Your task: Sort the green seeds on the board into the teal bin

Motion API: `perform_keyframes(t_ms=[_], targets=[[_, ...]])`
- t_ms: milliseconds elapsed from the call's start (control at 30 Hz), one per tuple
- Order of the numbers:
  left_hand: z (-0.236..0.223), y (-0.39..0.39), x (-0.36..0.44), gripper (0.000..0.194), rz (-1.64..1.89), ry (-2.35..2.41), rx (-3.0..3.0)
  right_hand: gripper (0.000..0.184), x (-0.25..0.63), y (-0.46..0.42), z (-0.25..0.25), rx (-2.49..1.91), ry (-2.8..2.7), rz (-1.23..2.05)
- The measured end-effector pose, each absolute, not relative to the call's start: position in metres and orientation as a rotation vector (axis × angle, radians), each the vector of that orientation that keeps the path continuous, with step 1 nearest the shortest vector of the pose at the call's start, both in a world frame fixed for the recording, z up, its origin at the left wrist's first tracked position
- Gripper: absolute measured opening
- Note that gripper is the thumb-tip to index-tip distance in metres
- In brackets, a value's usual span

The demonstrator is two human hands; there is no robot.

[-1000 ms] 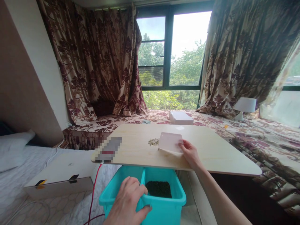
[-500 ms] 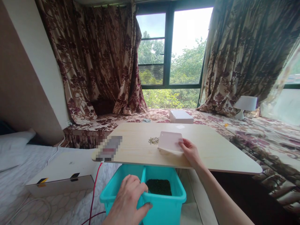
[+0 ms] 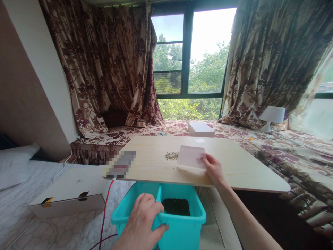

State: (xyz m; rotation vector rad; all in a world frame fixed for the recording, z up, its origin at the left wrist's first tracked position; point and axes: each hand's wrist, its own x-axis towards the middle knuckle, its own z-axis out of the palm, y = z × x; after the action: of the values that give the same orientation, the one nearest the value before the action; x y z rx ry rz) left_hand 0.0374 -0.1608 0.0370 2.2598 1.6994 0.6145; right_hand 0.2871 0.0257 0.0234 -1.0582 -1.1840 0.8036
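Observation:
My right hand [image 3: 213, 169] pinches the right edge of a pale pink card [image 3: 191, 157] held on edge on the light wooden table [image 3: 234, 170]. A small heap of greenish-grey bits [image 3: 171, 156] lies on the table just left of the card. My left hand [image 3: 143, 224] grips the front rim of a teal plastic bin [image 3: 182, 225] below the table's near edge. The bin's right compartment holds a dark granular layer [image 3: 176, 206].
A blurred-out object [image 3: 121, 165] lies at the table's left end, with a red cable [image 3: 104, 211] hanging below. A white box [image 3: 201, 129] and a white lamp [image 3: 272, 118] sit on the patterned window bench. A white flat box [image 3: 70, 189] lies on the bed at left.
The card has shifted a little right and stands more upright; a few specks show beneath its left corner. My left hand stays on the bin's rim.

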Motion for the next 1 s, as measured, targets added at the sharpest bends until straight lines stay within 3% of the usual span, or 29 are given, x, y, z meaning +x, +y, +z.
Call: perform_keyframes(t_ms=[833, 1000], targets=[[0.033, -0.161, 0.027, 0.017, 0.836, 1.771, 2.198, 0.036, 0.264, 0.02, 0.028, -0.967, -1.46, 0.982], [0.031, -0.16, 0.024, 0.017, 0.822, 1.759, 2.214, 0.035, 0.274, 0.011, 0.032, -0.974, -1.518, 1.168]])
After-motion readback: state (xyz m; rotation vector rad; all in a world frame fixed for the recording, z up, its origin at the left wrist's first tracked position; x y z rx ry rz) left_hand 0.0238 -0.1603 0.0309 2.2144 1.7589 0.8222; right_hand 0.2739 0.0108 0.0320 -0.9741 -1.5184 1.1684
